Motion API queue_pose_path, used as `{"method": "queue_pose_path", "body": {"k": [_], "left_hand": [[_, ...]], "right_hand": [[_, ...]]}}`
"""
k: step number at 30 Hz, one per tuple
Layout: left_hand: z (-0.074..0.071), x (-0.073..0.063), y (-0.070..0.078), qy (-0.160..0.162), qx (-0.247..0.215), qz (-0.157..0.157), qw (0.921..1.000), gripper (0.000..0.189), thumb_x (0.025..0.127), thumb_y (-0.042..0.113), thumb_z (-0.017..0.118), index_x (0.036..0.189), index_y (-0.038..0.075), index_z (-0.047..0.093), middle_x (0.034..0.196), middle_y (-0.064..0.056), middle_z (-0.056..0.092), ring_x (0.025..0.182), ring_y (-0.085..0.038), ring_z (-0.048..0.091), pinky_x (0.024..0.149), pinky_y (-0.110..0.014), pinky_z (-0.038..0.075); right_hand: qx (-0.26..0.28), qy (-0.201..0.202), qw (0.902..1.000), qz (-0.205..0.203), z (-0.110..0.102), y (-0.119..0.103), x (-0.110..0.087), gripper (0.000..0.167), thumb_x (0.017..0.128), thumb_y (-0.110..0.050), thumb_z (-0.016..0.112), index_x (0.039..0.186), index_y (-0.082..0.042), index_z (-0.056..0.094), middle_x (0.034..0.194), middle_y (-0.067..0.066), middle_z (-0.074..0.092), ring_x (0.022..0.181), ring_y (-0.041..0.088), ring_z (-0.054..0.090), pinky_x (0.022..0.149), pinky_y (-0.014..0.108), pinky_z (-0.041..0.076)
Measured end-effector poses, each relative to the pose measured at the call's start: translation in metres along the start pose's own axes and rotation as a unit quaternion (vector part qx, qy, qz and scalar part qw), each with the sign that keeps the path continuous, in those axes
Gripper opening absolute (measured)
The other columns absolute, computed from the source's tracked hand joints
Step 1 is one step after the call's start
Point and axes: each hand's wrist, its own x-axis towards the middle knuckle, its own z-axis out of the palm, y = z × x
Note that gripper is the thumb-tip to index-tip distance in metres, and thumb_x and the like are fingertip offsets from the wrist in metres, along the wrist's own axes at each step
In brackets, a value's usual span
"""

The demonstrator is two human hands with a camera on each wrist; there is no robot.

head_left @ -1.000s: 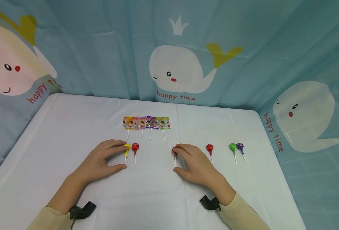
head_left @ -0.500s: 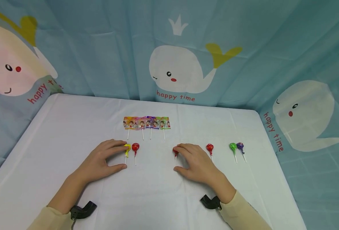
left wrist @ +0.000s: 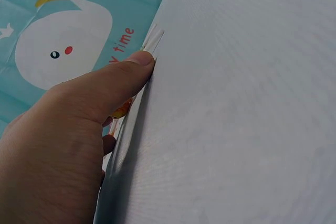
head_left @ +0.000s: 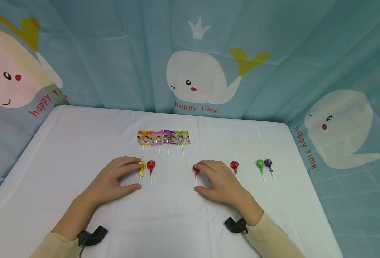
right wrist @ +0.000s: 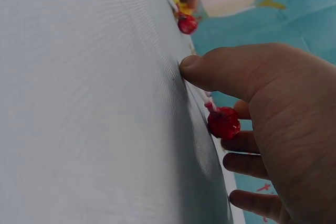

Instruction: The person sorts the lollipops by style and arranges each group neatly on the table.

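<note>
My left hand [head_left: 114,181] rests on the table around a yellow lollipop [head_left: 142,171]. Its fingers touch the candy head, and the thumb lies by the stick's lower end. Just right of it lies a red lollipop [head_left: 151,165]. My right hand [head_left: 220,182] spans another red lollipop [head_left: 196,171], fingertips at the head and thumb near the stick end. In the right wrist view that red lollipop [right wrist: 224,123] sits between thumb and fingers, with a gap below the thumb. My left thumb [left wrist: 139,59] lies beside white sticks in the left wrist view.
Several flat-wrapped lollipops [head_left: 163,137] lie in a row behind the hands. Further right are a third red lollipop [head_left: 234,165], a green one [head_left: 260,164] and a purple one [head_left: 268,163]. A whale-print curtain [head_left: 122,53] stands behind the white table [head_left: 164,222].
Both hands keep their places on the lollipops. Only a slight shift of the head view shows.
</note>
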Motion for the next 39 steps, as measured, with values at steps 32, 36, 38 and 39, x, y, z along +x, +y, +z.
{"method": "queue_pose_path", "body": {"k": [32, 36, 38, 39], "left_hand": [[-0.0006, 0.0007, 0.0014, 0.005, -0.004, 0.004, 1.0, 0.072, 0.075, 0.031, 0.103, 0.141, 0.026, 0.075, 0.149, 0.001, 0.066, 0.14, -0.025, 0.058, 0.124, -0.019, 0.022], [-0.001, 0.0004, 0.0021, 0.006, -0.004, 0.004, 1.0, 0.072, 0.075, 0.03, 0.103, 0.141, 0.026, 0.075, 0.149, 0.002, 0.066, 0.139, -0.026, 0.058, 0.123, -0.018, 0.022], [-0.0009, 0.0007, 0.0023, 0.006, -0.003, 0.004, 1.0, 0.072, 0.074, 0.03, 0.103, 0.141, 0.026, 0.075, 0.149, 0.003, 0.066, 0.139, -0.026, 0.058, 0.122, -0.017, 0.023], [-0.0007, 0.001, 0.0023, 0.006, -0.002, 0.004, 1.0, 0.072, 0.074, 0.03, 0.104, 0.141, 0.026, 0.075, 0.149, 0.003, 0.066, 0.139, -0.026, 0.058, 0.122, -0.017, 0.023]], "right_hand": [[-0.005, 0.0, 0.9999, -0.012, -0.0023, -0.0022, 0.0036, 0.066, 0.09, -0.048, 0.087, 0.144, -0.015, 0.069, 0.144, -0.001, 0.067, 0.135, 0.021, 0.061, 0.117, 0.044, 0.046], [-0.004, 0.01, 0.9997, -0.023, -0.0043, -0.0056, 0.0064, 0.066, 0.089, -0.047, 0.088, 0.142, -0.014, 0.07, 0.142, 0.001, 0.068, 0.133, 0.023, 0.063, 0.116, 0.044, 0.047], [-0.006, 0.013, 0.9996, -0.026, -0.0051, -0.0063, 0.0075, 0.065, 0.089, -0.046, 0.088, 0.142, -0.013, 0.07, 0.142, 0.001, 0.068, 0.133, 0.023, 0.063, 0.116, 0.044, 0.047], [-0.008, 0.014, 0.9995, -0.026, -0.0056, -0.0066, 0.0079, 0.065, 0.089, -0.046, 0.088, 0.142, -0.013, 0.07, 0.142, 0.001, 0.068, 0.133, 0.023, 0.063, 0.116, 0.044, 0.047]]}}
